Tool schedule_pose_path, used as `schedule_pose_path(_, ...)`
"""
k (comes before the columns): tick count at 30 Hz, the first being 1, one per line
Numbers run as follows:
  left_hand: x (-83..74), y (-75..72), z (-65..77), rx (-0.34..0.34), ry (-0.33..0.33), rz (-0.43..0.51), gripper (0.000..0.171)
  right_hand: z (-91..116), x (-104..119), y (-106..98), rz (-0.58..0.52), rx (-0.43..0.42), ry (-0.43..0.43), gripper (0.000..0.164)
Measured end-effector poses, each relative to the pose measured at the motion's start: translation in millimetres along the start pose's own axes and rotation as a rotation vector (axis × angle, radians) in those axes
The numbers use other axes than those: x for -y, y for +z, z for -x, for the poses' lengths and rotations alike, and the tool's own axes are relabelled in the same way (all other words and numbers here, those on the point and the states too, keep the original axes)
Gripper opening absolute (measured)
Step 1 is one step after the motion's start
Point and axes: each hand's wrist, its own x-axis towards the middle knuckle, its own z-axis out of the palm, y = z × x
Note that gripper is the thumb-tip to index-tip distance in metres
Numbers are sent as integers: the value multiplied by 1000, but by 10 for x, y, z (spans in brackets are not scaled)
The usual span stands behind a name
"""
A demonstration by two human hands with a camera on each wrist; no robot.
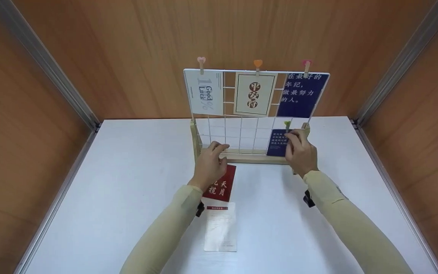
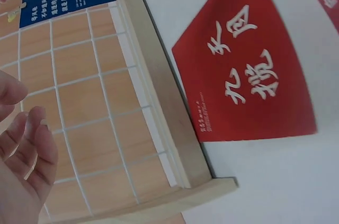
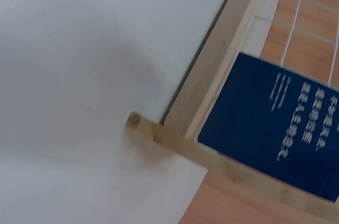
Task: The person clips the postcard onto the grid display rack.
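Observation:
A white wire grid [image 1: 242, 131] stands in a wooden base [image 1: 255, 158]. On its lower right hangs a small dark blue card [image 1: 277, 144], with a yellow-green clip [image 1: 287, 125] at its top edge. My right hand [image 1: 303, 154] is beside this card, fingertips near the clip and the card's right side, overlapping the card in the head view. My left hand [image 1: 209, 165] hovers before the grid's lower left, its fingers loosely bent with nothing between them. Below it a red card [image 2: 243, 70] with white characters lies on the table, partly hidden in the head view.
Along the grid's top hang a pale card [image 1: 205, 93], a cream card [image 1: 255, 93] and a larger blue card [image 1: 300, 97], each under a heart-topped clip. A white sheet [image 1: 220, 228] lies on the white table [image 1: 135, 182]. Wooden panels [image 1: 146, 57] enclose the back and sides.

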Motion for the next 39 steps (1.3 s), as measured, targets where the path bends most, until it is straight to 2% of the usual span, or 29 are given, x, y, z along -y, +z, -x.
schedule_pose_path(5,98,-48,93,-9,-36,28,34,39,234,122,-87,12,-23,20)
schedule_pose_path(10,155,-79,203,-20,-77,40,32,153,516,232,-125,90,-42,21)
schedule_pose_path(16,178,-71,336,4,-104,38,33,352,773,277,-114,187,-47,37)
schedule_pose_path(21,224,-108,401,-28,-124,19,36,387,899,340,-68,269,-82,55)
schedule_pose_path(25,251,-168,446,-43,-159,26,34,406,977,385,-54,308,-103,63)
schedule_pose_path(32,293,-259,550,-71,-236,74,30,485,1121,458,-76,380,-93,66)
schedule_pose_path(39,352,-371,691,-92,-262,76,29,586,1241,502,-143,495,-57,59)
